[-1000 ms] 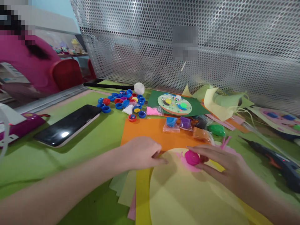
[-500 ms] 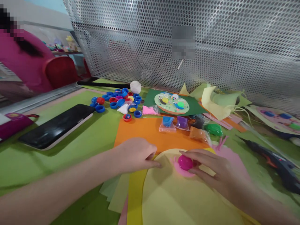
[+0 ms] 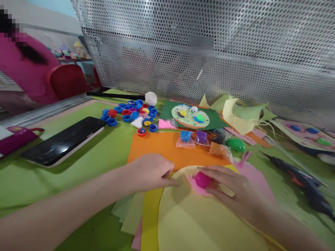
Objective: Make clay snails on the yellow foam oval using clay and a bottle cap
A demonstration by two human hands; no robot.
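My right hand (image 3: 232, 190) pinches a small magenta ball of clay (image 3: 202, 180) and holds it down on a pale yellow foam disc (image 3: 199, 223). A flat pink smear of clay (image 3: 192, 183) lies under and around the ball. My left hand (image 3: 153, 172) rests with curled fingers on the disc's left edge, fingertips pressing it flat, nothing in its grip. An orange sheet (image 3: 167, 148) lies just beyond both hands.
Small bags of coloured clay (image 3: 195, 137) lie behind the orange sheet, and a pile of bottle caps (image 3: 133, 113) further left. A phone (image 3: 62, 141) lies at left, a glue gun (image 3: 300, 181) at right. A decorated disc (image 3: 190, 116) sits by the perforated metal screen. A person in pink sits far left.
My right hand has slid the magenta ball slightly left and down onto the disc. The view has shifted a little. The left hand has stayed in place.
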